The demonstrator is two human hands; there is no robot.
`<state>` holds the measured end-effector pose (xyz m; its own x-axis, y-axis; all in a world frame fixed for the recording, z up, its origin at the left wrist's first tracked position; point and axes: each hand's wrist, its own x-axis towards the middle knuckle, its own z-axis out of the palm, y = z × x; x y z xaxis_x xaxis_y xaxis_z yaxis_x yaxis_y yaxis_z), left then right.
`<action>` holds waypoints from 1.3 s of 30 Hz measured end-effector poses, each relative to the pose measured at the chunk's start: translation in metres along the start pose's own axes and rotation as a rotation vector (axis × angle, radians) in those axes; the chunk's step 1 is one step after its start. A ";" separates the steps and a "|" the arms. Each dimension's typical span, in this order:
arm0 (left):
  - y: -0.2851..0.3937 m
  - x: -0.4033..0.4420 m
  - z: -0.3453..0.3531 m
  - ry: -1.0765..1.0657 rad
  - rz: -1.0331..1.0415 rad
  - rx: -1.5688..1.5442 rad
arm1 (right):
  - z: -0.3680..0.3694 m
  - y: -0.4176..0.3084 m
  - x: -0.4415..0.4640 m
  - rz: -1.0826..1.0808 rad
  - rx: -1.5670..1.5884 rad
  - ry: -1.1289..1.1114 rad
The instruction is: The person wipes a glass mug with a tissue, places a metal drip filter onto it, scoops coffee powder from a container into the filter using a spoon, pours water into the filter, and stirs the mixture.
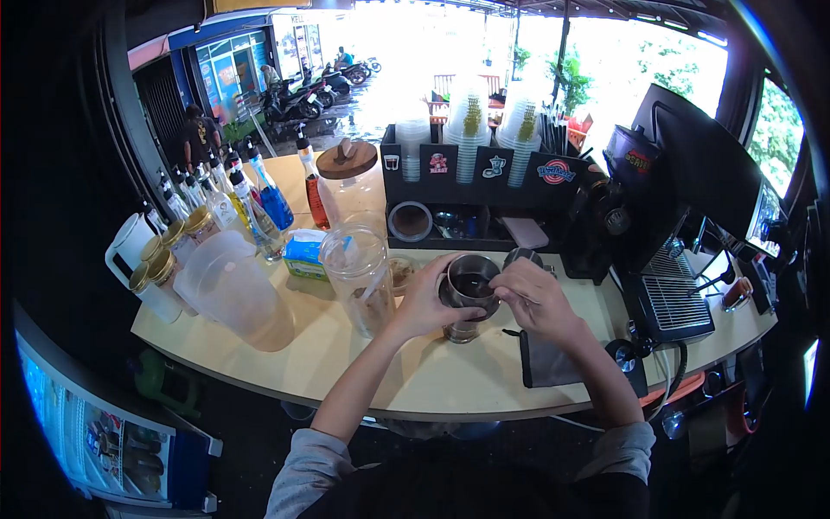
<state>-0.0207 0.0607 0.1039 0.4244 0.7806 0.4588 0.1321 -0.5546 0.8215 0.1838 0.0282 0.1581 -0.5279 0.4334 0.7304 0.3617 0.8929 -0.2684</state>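
My left hand [421, 300] is wrapped round the side of a metal cup [468, 265] with dark liquid inside. Just beneath the cup, a clear glass base [461, 332] shows on the counter; whether the two are joined I cannot tell. At the cup's right rim, my right hand [538, 298] is closed in a pinch, and what its fingers hold is hidden. Left of the cup stands a tall clear container [356, 281], with a small dish of brown stuff [401, 270] beside it. A dark cloth [552, 360] lies below my right hand.
On the left of the counter [398, 381] are a translucent pitcher [233, 290], a tissue pack [304, 254], lidded jars and several pump bottles [272, 203]. A black organizer [480, 166] with stacked plastic cups stands behind. An espresso machine [676, 298] occupies the right.
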 end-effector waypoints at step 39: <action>-0.018 -0.004 0.025 0.232 0.039 0.012 | 0.000 -0.003 0.001 -0.075 -0.228 0.008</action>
<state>-0.0026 0.0605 0.0791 0.2120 0.8029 0.5571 0.1306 -0.5883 0.7981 0.1817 0.0257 0.1595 -0.5538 0.3655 0.7481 0.4867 0.8711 -0.0653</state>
